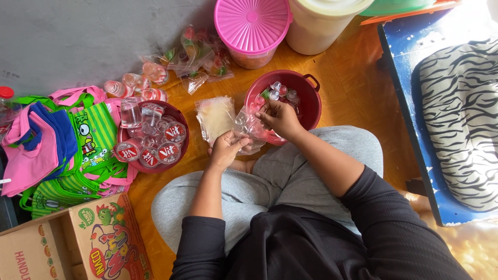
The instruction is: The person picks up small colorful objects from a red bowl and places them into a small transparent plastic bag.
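A wooden floor (358,88) fills the middle of the frame, and a person is seated on it cross-legged, so that everything lies within arm's reach. At the right edge a zebra-striped cushion (461,119) rests on a blue mat (410,103). At the lower left one open cardboard box (78,243) is seen, and above it a heap of green, pink and blue cloth bags (57,140) is piled; their number cannot be counted.

At the top centre two lidded tubs are stood side by side: one with a pink lid (252,23), one cream-coloured (321,23). Two dark red bowls are set in front of the knees. The left bowl (179,116) is filled with sealed water cups, about eight. The right bowl (308,106) holds a handful of small jelly cups, roughly six, placed close so that they can be picked out easily.

A flat stack of clear plastic bags (215,116) lies between the bowls. Filled packets (199,59) are laid at the upper centre; perhaps five.

One small clear bag (248,127) is held at the frame's centre, just before the right bowl. Its edge is pinched by the left hand (225,148), apparently to keep the mouth open. The right hand (280,118) is curled at the bag's top; whether anything is gripped inside it cannot be told.
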